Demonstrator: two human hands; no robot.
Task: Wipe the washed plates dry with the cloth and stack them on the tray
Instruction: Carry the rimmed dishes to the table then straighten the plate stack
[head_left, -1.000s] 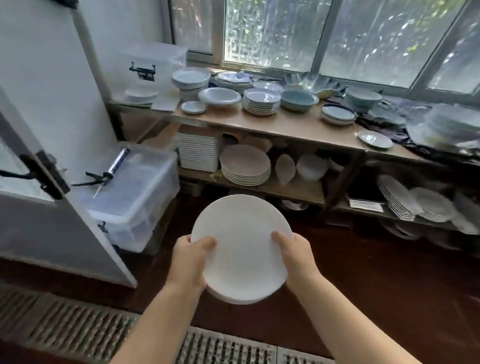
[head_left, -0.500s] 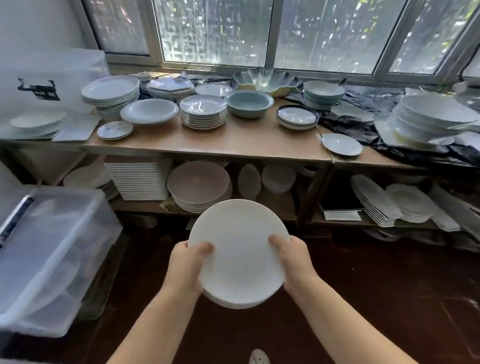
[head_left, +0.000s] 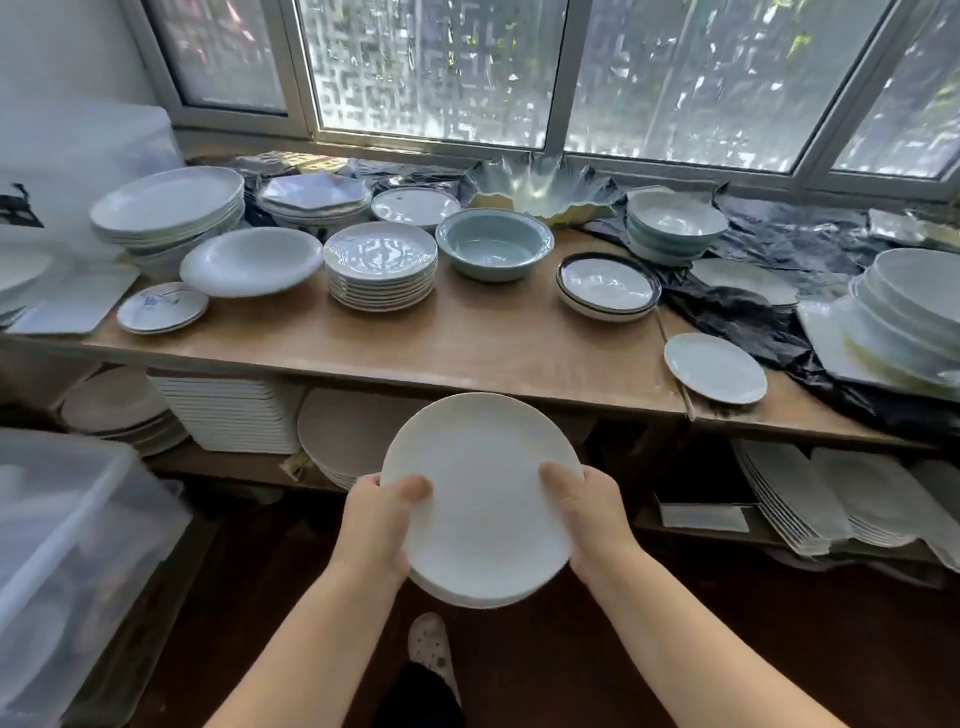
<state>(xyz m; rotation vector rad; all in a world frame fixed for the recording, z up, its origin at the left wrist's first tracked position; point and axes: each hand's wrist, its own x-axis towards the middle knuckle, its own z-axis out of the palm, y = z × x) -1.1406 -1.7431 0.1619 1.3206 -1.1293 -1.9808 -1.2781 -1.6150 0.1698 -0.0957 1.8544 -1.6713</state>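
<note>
The left hand (head_left: 376, 525) and right hand (head_left: 592, 512) grip opposite rims of the small stack of round white ceramic plates (head_left: 480, 496), held before the wooden desk's (head_left: 493, 348) front edge: probably rigid, heavy, slippery, fragile.

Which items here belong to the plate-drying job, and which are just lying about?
In play: white plates, a small stack held by left hand and right hand.

Lying about: blue bowl, dark-rimmed plates, plastic bin, wooden shelf. No cloth or tray is identifiable.
</note>
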